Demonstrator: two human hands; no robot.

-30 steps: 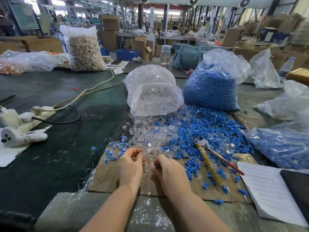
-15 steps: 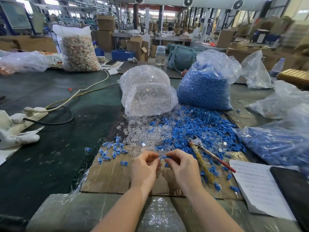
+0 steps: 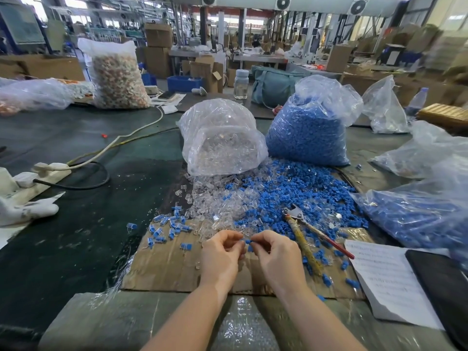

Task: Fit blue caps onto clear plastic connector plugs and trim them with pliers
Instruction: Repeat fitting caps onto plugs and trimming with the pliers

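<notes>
Over the cardboard sheet [image 3: 172, 269] my left hand [image 3: 221, 257] and my right hand [image 3: 276, 257] meet fingertip to fingertip. My right hand pinches a blue cap [image 3: 247, 241]; my left hand pinches a small clear plug, mostly hidden by its fingers. A heap of loose clear plugs [image 3: 215, 201] and loose blue caps [image 3: 298, 191] lies just beyond. Several finished capped plugs [image 3: 172, 225] lie to the left. The pliers [image 3: 304, 231], one handle yellow and the other red, rest to the right of my hands.
A clear bag of plugs [image 3: 222, 140] and a bag of blue caps [image 3: 311, 127] stand behind the heap. Another blue-filled bag [image 3: 417, 214] lies at the right. Paper [image 3: 387, 279] and a black tablet [image 3: 440, 282] sit front right. A power strip with cables [image 3: 45, 171] is left.
My hands rose off the cardboard and came together. The right hand now holds a blue cap against what the left hand pinches.
</notes>
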